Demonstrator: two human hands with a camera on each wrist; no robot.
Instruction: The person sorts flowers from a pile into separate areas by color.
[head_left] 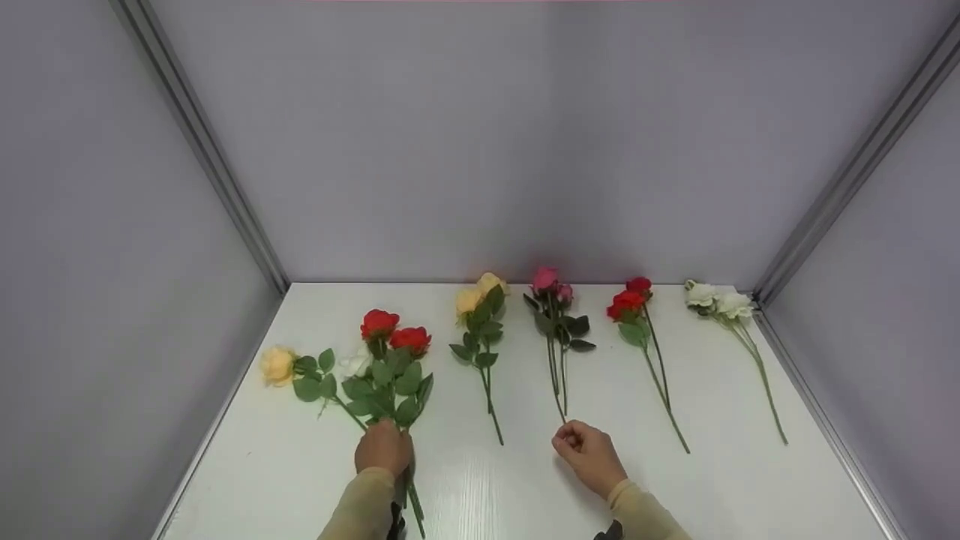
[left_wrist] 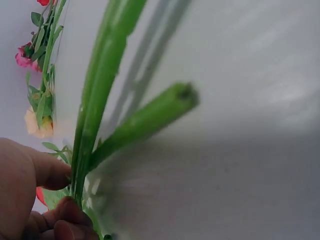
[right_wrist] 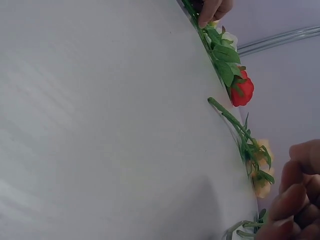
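Note:
My left hand grips the green stems of a bunch at the left of the table, thumb and fingers around them. The bunch has two red roses, a white flower and a yellow rose that juts out to the left. Below the hand the cut stem ends stick out. My right hand, its fingers loosely bent and holding nothing, hovers close to the lower stem ends of the pink roses. In the right wrist view its fingers show beside those stems.
Between the hands lies a pair of yellow roses. To the right are two red roses and, farther over, white flowers with long stems. Grey panels enclose the white table at the back and sides.

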